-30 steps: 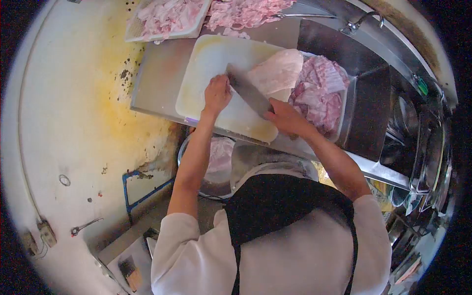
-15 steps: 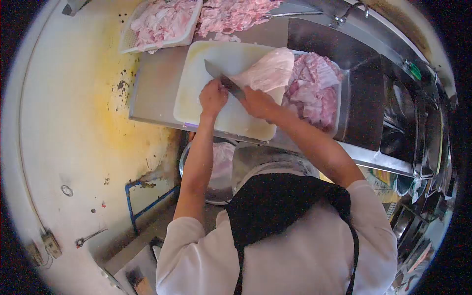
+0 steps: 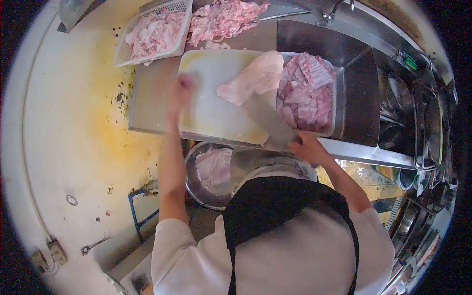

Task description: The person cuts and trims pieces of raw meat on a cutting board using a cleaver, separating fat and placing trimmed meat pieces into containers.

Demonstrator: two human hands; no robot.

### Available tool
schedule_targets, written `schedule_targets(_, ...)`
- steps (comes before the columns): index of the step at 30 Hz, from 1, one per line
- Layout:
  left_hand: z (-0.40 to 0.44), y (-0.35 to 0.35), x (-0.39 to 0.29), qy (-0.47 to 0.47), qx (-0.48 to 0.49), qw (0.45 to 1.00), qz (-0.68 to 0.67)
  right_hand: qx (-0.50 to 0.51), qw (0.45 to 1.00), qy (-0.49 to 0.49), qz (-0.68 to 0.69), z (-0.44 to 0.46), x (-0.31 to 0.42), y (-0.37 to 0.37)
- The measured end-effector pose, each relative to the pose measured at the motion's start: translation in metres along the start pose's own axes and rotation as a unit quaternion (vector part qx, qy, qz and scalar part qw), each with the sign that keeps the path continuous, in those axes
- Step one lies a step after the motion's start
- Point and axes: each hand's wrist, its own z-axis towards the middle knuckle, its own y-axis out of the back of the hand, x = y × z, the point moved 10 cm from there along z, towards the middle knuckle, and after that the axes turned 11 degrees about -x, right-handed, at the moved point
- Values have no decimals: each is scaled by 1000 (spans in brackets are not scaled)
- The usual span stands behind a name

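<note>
My right hand (image 3: 310, 148) is closed round the handle of a broad-bladed knife (image 3: 271, 120), beside the front right corner of the cutting board. The blade, blurred by motion, points up and left across the board's edge. My left hand (image 3: 182, 91) is over the left edge of the white cutting board (image 3: 206, 105). It is smeared by motion, so its fingers and anything in them cannot be made out. A pale pink slab of meat (image 3: 255, 76) lies on the board's right half, apart from both hands, its right end reaching the tray of meat.
Right of the board, a tray (image 3: 337, 110) of meat pieces (image 3: 307, 93) sits in the sink (image 3: 359, 88). A white basket (image 3: 185, 37) of trimmings stands at the back left, beside a heap of meat scraps (image 3: 221, 19). Below the counter is a metal bowl (image 3: 192, 189) holding meat.
My left hand has moved left, away from the meat. My right hand has drawn the knife back toward me and to the right. The slab now lies free on the board.
</note>
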Motion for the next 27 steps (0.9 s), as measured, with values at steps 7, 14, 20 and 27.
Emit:
schedule_targets(7,29,29,-112,35,52,974,220,-138,975,143,99,154,79,-11)
schedule_targets(14,-119,-136,-59,-148,33,973,172,-155,972,123,123,143,82,-15)
schedule_targets(20,-120,-130,-58,-140,52,976,156,-86,989,99,72,106,34,-30)
schedule_targets(27,-117,-129,-66,-149,81,958,230,-113,982,119,91,168,83,-29)
